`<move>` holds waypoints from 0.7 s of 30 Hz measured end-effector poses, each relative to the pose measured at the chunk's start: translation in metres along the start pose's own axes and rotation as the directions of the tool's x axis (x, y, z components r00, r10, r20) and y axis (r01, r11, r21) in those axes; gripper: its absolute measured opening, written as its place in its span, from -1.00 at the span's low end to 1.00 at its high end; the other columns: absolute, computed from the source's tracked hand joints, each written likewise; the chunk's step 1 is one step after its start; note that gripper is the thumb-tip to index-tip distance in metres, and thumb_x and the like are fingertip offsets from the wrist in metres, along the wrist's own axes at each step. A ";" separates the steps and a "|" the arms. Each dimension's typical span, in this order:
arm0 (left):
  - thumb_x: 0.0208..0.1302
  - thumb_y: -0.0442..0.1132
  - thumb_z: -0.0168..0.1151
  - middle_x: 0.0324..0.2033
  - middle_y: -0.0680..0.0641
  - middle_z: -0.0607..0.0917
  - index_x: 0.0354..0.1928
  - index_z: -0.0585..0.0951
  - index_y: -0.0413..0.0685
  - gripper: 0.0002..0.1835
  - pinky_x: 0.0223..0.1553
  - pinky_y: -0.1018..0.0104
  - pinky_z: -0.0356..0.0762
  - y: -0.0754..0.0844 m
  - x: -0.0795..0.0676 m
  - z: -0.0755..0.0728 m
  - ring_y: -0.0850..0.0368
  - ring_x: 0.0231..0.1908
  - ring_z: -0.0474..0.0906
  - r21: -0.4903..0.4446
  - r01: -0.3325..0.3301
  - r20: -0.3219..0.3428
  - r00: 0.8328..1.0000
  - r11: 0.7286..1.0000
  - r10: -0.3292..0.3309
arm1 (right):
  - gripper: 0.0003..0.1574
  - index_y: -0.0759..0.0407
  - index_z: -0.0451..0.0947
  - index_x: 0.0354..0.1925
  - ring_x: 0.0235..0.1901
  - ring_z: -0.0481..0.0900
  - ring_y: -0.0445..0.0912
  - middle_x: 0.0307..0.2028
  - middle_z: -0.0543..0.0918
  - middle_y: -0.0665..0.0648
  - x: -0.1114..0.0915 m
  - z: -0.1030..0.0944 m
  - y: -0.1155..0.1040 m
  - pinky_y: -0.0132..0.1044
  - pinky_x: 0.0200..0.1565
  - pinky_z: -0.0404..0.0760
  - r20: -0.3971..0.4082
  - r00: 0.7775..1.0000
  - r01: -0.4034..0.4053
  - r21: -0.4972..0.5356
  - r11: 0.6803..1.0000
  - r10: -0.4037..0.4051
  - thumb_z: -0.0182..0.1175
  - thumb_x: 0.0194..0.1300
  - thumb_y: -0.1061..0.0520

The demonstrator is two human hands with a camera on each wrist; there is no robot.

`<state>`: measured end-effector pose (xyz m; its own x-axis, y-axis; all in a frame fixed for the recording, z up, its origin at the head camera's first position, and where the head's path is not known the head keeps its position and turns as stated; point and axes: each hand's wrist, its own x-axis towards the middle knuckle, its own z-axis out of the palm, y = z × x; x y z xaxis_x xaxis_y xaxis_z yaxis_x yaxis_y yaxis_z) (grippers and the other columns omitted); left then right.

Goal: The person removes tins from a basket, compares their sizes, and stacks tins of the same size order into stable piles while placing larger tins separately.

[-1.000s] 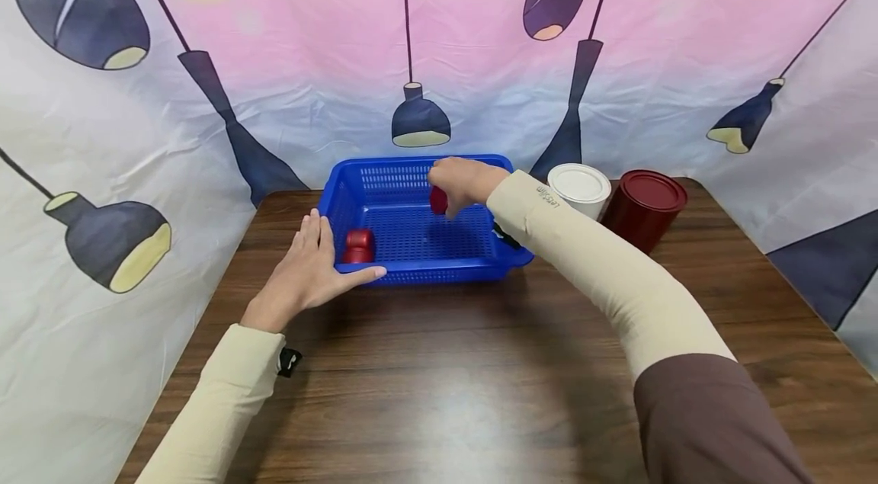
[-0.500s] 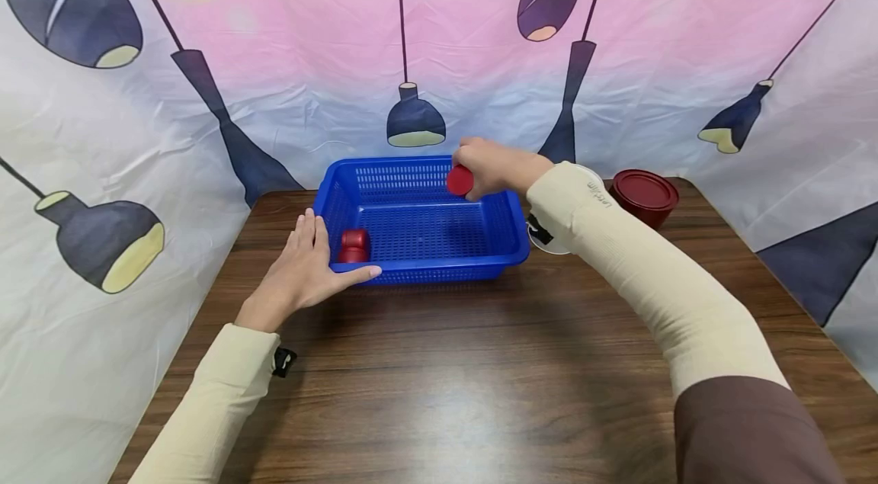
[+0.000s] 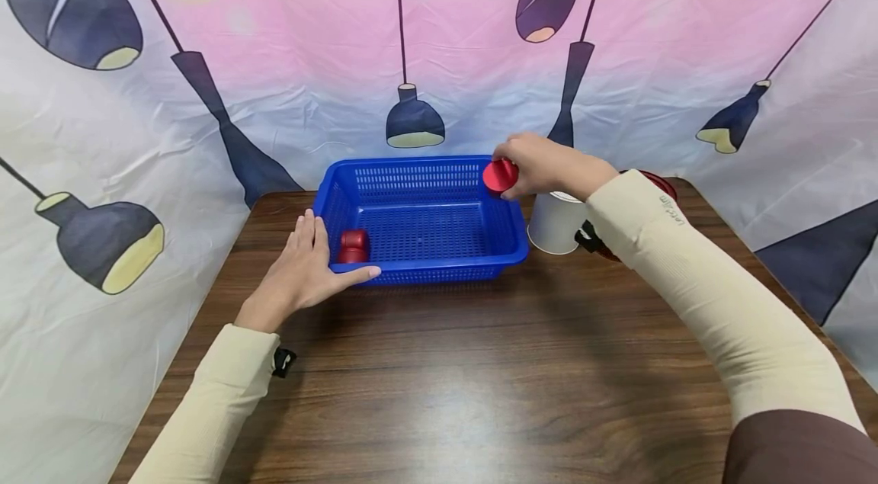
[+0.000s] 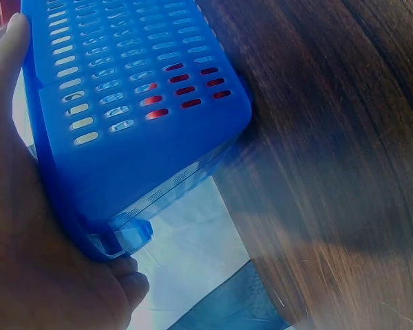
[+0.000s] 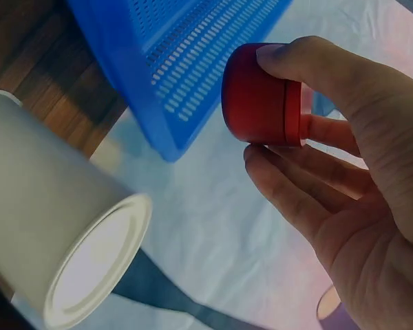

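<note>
I watch remotely as the right hand (image 3: 538,161) pinches a red lidded canister (image 3: 501,177) aloft by the blue basket's (image 3: 439,264) far right corner; the left hand (image 3: 299,274), thumb spread from its fingers, seemingly steadies the rim.

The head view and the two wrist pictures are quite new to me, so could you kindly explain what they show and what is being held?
No robot arm appears here: a person works with bare hands. The wide picture is taken from the person's head, looking forward and down; the other two are taken from the wrists, each showing that hand's work.

On the wooden table stands a blue basket, with something small and red in its near left corner. To its right are a white can and a dark red can, mostly hidden behind the right arm.

The left hand rests on the basket's corner. The right hand has a small red tin in its grip, near the basket's right end.
</note>
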<state>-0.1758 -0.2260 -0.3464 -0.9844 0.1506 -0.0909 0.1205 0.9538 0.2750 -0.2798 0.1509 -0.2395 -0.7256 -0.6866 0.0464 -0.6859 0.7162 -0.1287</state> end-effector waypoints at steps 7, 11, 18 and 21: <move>0.06 0.70 -0.03 0.53 -0.44 -0.39 0.53 -0.27 -0.46 0.49 0.41 -0.39 -0.20 0.000 0.001 0.000 -0.43 0.51 -0.45 0.012 0.000 0.002 1.000 1.000 0.000 | -0.40 0.37 0.63 0.02 -0.24 0.61 0.09 -0.23 0.69 0.23 -0.028 0.001 0.016 -0.04 -0.18 0.64 -0.047 0.999 -0.018 0.006 1.000 0.018 0.54 0.02 0.15; 0.06 0.70 -0.03 0.53 -0.43 -0.41 0.53 -0.30 -0.45 0.49 0.40 -0.40 -0.20 0.000 0.001 0.000 -0.43 0.51 -0.46 0.004 0.006 0.008 1.000 1.000 -0.006 | -0.40 0.40 0.61 0.03 -0.30 0.62 0.05 -0.25 0.70 0.22 -0.043 0.002 0.020 -0.07 -0.22 0.65 -0.029 0.998 -0.048 0.036 0.998 0.049 0.52 0.02 0.19; 0.05 0.70 -0.02 0.53 -0.42 -0.41 0.53 -0.31 -0.44 0.50 0.41 -0.40 -0.20 0.000 0.001 0.000 -0.42 0.51 -0.48 -0.002 0.002 0.008 1.000 1.000 -0.002 | -0.40 0.42 0.61 0.04 -0.31 0.66 0.00 -0.23 0.71 0.22 -0.071 0.008 0.024 -0.09 -0.22 0.71 0.002 0.997 -0.077 0.104 0.992 0.077 0.52 0.03 0.23; 0.05 0.70 0.00 0.53 -0.43 -0.40 0.53 -0.30 -0.45 0.50 0.41 -0.40 -0.20 0.000 0.002 0.000 -0.42 0.51 -0.47 -0.003 -0.001 0.003 1.000 1.000 0.001 | -0.40 0.40 0.61 0.04 -0.31 0.66 -0.01 -0.24 0.71 0.20 -0.082 0.013 0.026 -0.09 -0.22 0.71 0.015 0.996 -0.091 0.126 0.988 0.090 0.53 0.02 0.23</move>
<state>-0.1773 -0.2260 -0.3466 -0.9838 0.1528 -0.0937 0.1216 0.9530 0.2776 -0.2376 0.2239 -0.2591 -0.7837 -0.6209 0.0202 -0.6043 0.7545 -0.2561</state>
